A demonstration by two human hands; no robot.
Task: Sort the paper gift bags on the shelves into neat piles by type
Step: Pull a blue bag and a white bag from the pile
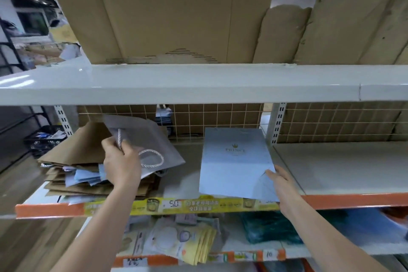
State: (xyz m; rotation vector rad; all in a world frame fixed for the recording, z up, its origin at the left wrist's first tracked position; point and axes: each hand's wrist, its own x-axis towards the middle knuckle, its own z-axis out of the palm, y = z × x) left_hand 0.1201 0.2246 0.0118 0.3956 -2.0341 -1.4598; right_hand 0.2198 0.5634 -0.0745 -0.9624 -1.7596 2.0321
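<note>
Your left hand [120, 166], left of centre in the frame, pinches the grey gift bag [145, 139] by its upper edge, fingers curled round one white rope handle [152, 158]. The bag is lifted and tilted above the mixed pile [75, 172] of brown and pale blue bags at the left of the middle shelf [189, 183].

Your right hand [280, 183], right of centre, lies with fingers straight on the lower right corner of the pale blue bag [234, 161], which rests flat on the shelf.

The pale blue bag lies to the right of the grey bag, with bare shelf between them. Its long axis runs from the shelf front toward the wire mesh back [220, 117]. The right hand is nearer to it; the left hand is nearer to the mixed pile.

Judgement: the grey bag needs its own place, probably the bare shelf between the pile and the pale blue bag.
</note>
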